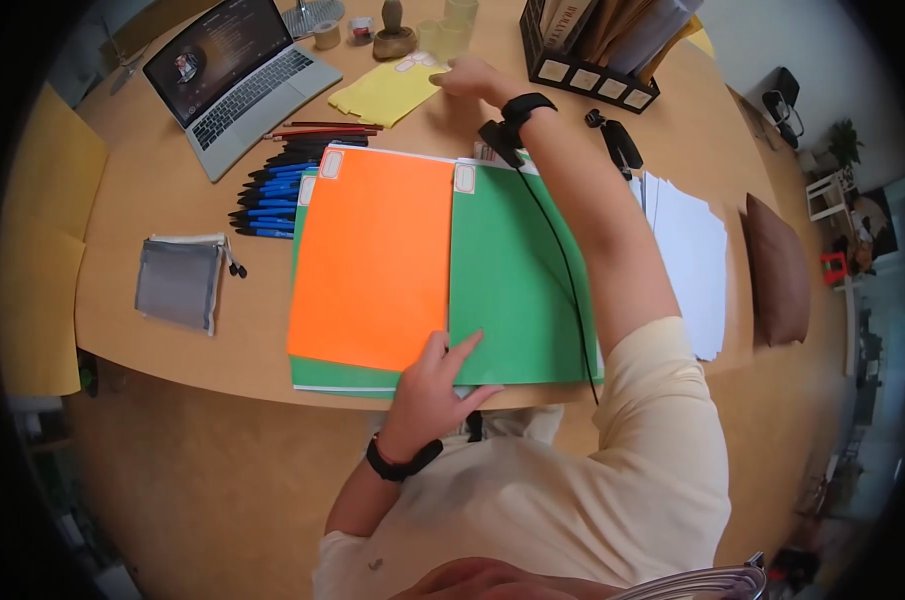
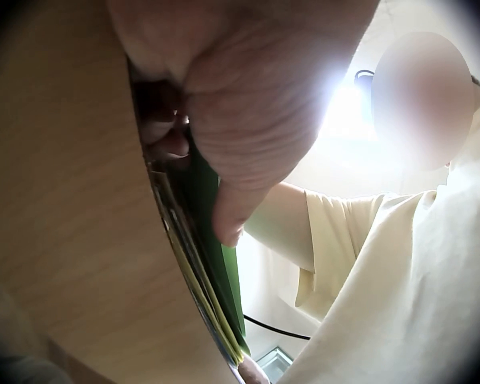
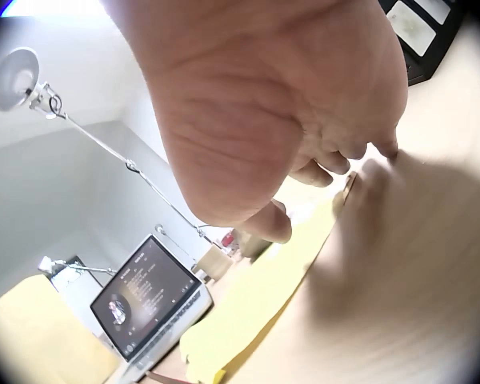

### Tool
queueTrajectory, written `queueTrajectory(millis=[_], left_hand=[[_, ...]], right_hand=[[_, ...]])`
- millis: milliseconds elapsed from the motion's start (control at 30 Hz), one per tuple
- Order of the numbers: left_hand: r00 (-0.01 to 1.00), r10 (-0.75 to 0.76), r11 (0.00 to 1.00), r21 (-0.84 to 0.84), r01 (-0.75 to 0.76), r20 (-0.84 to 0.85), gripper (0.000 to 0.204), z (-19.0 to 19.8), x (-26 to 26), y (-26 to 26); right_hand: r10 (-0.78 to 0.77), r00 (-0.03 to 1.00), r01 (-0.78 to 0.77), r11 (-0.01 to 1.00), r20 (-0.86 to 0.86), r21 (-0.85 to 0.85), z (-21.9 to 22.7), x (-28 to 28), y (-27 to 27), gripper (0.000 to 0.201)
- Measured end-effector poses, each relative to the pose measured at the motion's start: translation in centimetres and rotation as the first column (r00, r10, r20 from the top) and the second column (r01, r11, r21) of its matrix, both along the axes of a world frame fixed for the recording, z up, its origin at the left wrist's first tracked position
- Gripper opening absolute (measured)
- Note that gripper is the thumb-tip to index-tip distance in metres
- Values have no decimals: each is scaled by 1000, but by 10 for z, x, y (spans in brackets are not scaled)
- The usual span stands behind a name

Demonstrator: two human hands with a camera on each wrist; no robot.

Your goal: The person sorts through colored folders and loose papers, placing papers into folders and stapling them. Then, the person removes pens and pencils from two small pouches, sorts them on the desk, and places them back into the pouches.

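On the bench point(image 1: 143, 200), folders point(image 1: 373, 260) lie at the near edge between pens point(image 1: 270, 194) on the left and papers point(image 1: 685, 265) on the right, with a pouch point(image 1: 178, 280) left of them, a laptop point(image 1: 248, 100) behind the pens, and a file box point(image 1: 571, 78) at the back right.

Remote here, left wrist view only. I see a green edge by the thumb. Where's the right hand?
Observer: The right hand is stretched out to the right end of a flat yellow item; I can't tell if it touches.
Operator: Copy. What's beside the green folder?
Observer: An orange folder, directly to its left as the person sits.
Operator: Anything farther left?
Observer: Yes, a row of blue-and-black pens.
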State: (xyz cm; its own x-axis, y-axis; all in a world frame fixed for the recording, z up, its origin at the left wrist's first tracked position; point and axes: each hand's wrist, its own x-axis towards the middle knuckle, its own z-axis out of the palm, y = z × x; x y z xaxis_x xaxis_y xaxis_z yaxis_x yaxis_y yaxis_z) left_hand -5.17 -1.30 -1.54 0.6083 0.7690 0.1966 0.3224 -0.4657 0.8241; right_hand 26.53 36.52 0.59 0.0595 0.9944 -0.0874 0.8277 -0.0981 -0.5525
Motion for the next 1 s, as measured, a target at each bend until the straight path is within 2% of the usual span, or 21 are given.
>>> queueTrajectory(millis=[100, 200, 267, 367, 467, 500, 600, 700, 867, 967, 1000], left_hand=[[1000, 3, 1000, -1, -3, 6, 72, -1, 0, -1], [1000, 9, 1000, 12, -9, 17, 72, -1, 0, -1], [999, 18, 999, 29, -18, 27, 71, -2, 1, -2], [1000, 19, 999, 27, -20, 25, 71, 1, 2, -2], [999, 25, 1000, -5, -24, 27, 70, 1, 3, -5], [999, 28, 1000, 10, -28, 23, 70, 0, 4, -5], [999, 37, 999, 24, -38, 15, 70, -2, 5, -8], [998, 38, 999, -2, -37, 50, 66, 2, 5, -10], [975, 93, 996, -21, -91, 202, 51, -5, 5, -14], [949, 182, 962, 152, -226, 258, 40, -23, 2, -11], [911, 258, 961, 12, -277, 321, 37, -24, -3, -13]], right_hand=[[120, 993, -121, 991, 17, 62, 31, -12, -57, 69], [184, 981, -172, 973, 68, -154, 76, -40, -143, 78], [374, 894, -375, 926, 248, -47, 56, -38, -176, 77], [496, 859, -444, 845, 127, -299, 36, -49, -217, 79], [423, 838, -392, 906, 345, -158, 1, -58, -249, 83], [437, 853, -386, 896, 286, -218, 3, -57, -246, 87], [433, 874, -403, 900, 220, -169, 0, -50, -241, 84], [362, 930, -356, 930, 56, -91, 10, -44, -256, 81], [121, 989, -132, 981, 83, 139, 44, -46, -350, 72], [-107, 993, 89, 957, 52, 275, 24, -30, -407, 68], [-205, 977, 177, 932, 56, 316, 13, -25, -427, 66]])
